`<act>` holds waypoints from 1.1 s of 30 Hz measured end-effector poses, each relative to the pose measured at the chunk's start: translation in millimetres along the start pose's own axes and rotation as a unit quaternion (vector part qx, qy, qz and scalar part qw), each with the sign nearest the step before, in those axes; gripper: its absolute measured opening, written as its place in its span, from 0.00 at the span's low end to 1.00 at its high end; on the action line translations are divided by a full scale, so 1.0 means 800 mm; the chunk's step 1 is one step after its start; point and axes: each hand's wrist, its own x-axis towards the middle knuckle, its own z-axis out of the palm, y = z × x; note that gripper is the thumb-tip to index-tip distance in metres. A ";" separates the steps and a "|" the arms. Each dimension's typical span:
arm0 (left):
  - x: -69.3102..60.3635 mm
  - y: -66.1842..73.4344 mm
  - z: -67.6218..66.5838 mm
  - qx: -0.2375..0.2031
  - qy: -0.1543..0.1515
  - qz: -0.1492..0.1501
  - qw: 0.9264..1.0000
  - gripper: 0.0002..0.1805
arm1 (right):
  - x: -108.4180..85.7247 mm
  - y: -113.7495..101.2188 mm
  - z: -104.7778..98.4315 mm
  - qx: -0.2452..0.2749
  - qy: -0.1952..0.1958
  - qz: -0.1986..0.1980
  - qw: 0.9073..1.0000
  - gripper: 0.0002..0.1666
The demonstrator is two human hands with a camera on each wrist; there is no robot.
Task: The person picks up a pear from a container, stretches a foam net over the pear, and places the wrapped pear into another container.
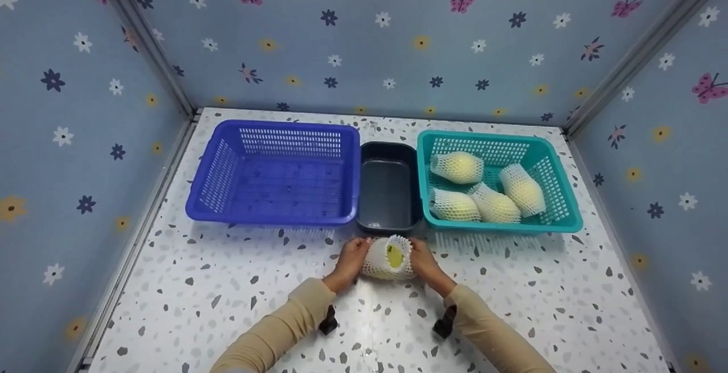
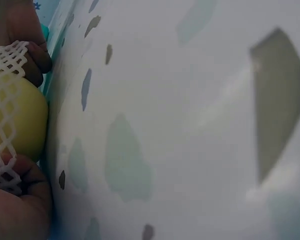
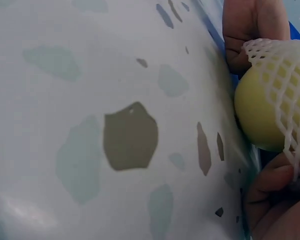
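A yellow-green round fruit (image 1: 394,256) sits inside a white foam net (image 1: 375,260), just in front of the dark tray. My left hand (image 1: 350,260) pinches the net's left side, and my right hand (image 1: 425,265) grips its right side. Through the net's opening, part of the fruit's skin shows in the head view. The left wrist view has the bare yellow side of the fruit (image 2: 32,117) bulging from under the mesh, with curled fingers above and below. From the right wrist, the foam net (image 3: 292,95) stretches over part of the fruit between both hands.
Behind the hands stands a dark rectangular tray (image 1: 387,191), between a blue basket (image 1: 273,220) at left and a teal basket (image 1: 506,226) at right. Several netted yellow fruits (image 1: 493,205) lie in the teal basket. Patterned panels (image 1: 364,32) enclose the speckled table (image 1: 256,316).
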 end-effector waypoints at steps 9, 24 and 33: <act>-0.005 0.003 -0.001 0.141 0.015 0.111 0.984 0.14 | 0.007 0.024 -0.002 -0.100 -0.003 -0.131 0.986 0.19; -0.002 0.004 0.005 0.292 0.028 0.134 0.947 0.12 | 0.000 0.003 0.013 -0.188 0.066 -0.106 0.974 0.11; -0.003 0.005 0.005 0.270 0.031 0.143 0.952 0.13 | -0.002 0.001 0.023 -0.100 0.092 -0.038 0.990 0.17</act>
